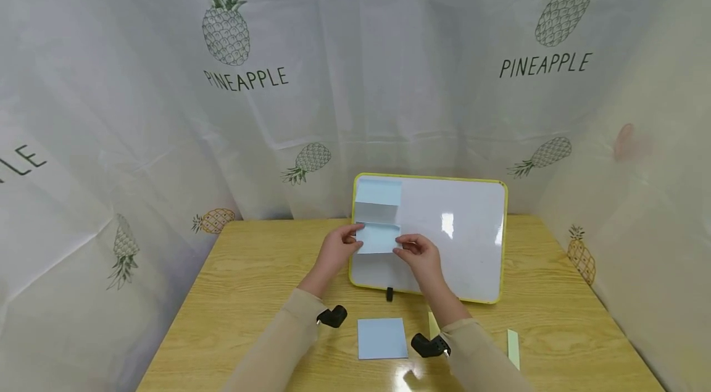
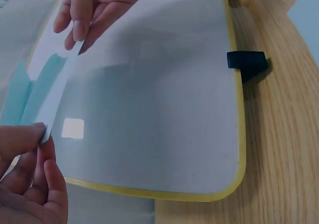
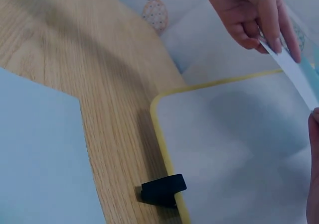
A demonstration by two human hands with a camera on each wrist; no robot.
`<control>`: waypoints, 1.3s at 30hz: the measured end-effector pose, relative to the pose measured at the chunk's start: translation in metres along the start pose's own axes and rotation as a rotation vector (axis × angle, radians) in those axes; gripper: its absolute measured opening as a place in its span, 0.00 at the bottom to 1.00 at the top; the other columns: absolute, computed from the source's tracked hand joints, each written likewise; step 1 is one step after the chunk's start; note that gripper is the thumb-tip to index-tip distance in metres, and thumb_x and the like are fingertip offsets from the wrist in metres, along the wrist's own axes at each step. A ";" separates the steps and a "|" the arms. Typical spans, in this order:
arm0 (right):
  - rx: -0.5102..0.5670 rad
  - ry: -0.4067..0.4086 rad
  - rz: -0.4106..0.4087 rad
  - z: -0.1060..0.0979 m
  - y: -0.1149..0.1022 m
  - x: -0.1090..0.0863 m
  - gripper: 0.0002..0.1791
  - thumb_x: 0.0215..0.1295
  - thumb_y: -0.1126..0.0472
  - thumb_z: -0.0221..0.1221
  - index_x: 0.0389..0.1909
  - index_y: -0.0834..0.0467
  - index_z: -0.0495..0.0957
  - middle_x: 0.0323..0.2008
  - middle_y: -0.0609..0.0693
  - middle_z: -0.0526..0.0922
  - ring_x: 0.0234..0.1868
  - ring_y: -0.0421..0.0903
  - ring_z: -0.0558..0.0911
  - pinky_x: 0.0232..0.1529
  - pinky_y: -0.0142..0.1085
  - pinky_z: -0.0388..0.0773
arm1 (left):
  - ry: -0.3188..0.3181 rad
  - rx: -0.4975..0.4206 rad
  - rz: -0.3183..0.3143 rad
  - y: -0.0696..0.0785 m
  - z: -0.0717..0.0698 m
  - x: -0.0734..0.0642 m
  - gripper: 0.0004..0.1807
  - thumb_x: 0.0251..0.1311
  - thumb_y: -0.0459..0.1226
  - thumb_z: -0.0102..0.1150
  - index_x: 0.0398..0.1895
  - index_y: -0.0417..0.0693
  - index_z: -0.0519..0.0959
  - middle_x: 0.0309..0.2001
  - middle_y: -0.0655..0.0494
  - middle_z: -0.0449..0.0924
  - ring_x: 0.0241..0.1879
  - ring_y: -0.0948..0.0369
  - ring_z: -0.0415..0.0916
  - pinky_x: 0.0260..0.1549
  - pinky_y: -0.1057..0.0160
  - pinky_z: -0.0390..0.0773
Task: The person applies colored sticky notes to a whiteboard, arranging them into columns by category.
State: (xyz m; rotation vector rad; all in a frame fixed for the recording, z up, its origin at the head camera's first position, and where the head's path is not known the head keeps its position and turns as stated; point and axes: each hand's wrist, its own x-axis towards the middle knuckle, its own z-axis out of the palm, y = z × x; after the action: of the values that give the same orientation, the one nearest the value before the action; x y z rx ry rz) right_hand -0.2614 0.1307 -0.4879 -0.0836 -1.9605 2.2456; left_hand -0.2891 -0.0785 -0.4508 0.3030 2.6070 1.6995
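Both hands hold the lower part of a light blue paper (image 1: 378, 239) in front of the whiteboard (image 1: 450, 225), at its left side. My left hand (image 1: 337, 249) pinches the paper's left edge, and my right hand (image 1: 420, 254) pinches the right edge. Above this part come a shaded grey band and another light blue band (image 1: 378, 192), near the board's top left corner. From the left wrist view, the held paper (image 2: 62, 94) appears nearly edge-on, tilted out from the board, with a crease behind it. The right wrist view shows its pale underside (image 3: 291, 72).
A black clip (image 1: 389, 294) grips the board's lower edge. On the wooden table (image 1: 250, 293) lies a light blue square sheet (image 1: 382, 339). Yellowish strips lie near my right forearm, one (image 1: 513, 347) to its right. A pineapple-print curtain (image 1: 378, 71) hangs behind.
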 end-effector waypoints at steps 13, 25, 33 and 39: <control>-0.044 0.072 -0.026 0.009 0.006 0.015 0.14 0.54 0.76 0.67 0.43 0.67 0.80 0.46 0.57 0.79 0.46 0.49 0.78 0.44 0.31 0.79 | 0.040 0.066 0.031 -0.003 0.006 0.023 0.23 0.61 0.27 0.62 0.60 0.47 0.78 0.45 0.50 0.75 0.39 0.56 0.71 0.37 0.61 0.77; -0.028 0.103 -0.057 0.014 0.014 0.021 0.14 0.52 0.78 0.66 0.41 0.66 0.80 0.44 0.56 0.81 0.45 0.48 0.79 0.43 0.32 0.80 | 0.077 0.050 0.041 -0.007 0.008 0.029 0.24 0.61 0.25 0.61 0.62 0.43 0.77 0.45 0.49 0.74 0.41 0.55 0.71 0.39 0.60 0.77; -0.024 0.101 -0.067 0.014 0.018 0.023 0.14 0.52 0.78 0.66 0.40 0.66 0.81 0.43 0.56 0.80 0.44 0.48 0.79 0.43 0.32 0.80 | 0.097 0.049 0.044 -0.009 0.010 0.029 0.25 0.60 0.24 0.61 0.62 0.42 0.76 0.45 0.48 0.75 0.41 0.55 0.73 0.39 0.59 0.77; -0.025 0.107 -0.081 0.015 0.018 0.023 0.14 0.52 0.78 0.66 0.40 0.66 0.81 0.41 0.56 0.80 0.42 0.47 0.79 0.42 0.32 0.80 | 0.133 0.039 0.029 -0.010 0.014 0.030 0.25 0.59 0.24 0.62 0.61 0.43 0.76 0.46 0.47 0.77 0.41 0.54 0.73 0.38 0.59 0.77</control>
State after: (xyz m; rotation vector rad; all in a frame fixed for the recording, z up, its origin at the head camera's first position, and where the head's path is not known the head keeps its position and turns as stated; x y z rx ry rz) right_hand -0.2878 0.1173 -0.5019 -0.1225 -1.9013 2.1210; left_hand -0.3183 -0.0644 -0.4627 0.2372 2.7453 1.7378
